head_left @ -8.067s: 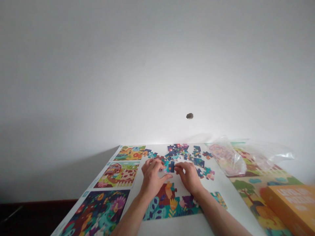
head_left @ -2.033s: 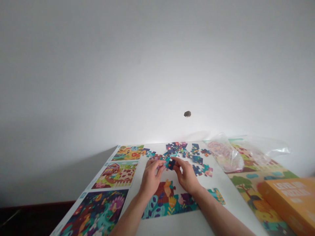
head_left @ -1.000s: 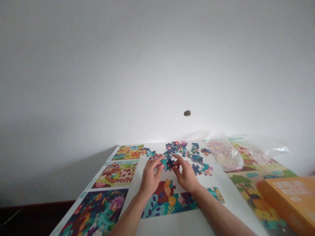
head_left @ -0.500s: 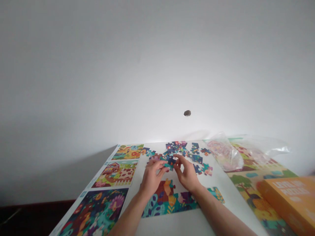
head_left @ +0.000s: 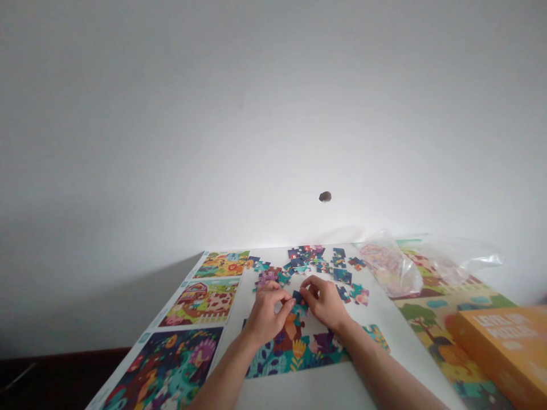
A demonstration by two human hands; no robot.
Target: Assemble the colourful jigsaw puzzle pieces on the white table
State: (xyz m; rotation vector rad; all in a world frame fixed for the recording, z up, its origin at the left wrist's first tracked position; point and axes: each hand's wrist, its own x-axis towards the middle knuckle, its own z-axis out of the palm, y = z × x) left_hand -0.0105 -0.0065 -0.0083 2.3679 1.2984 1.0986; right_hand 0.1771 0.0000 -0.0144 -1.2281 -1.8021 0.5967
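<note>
A dark blue cardboard jigsaw piece is being pinched by the fingertips of the left hand and the right hand, just above a part-built jigsaw lying flat on the white desk. The piece is being judged light and stiff, and so thin that it is best taken by its rim. Room for moving is being narrowed by loose jigsaw pieces just ahead of the hands, with a crumpled plastic bag lying farther right.
</note>
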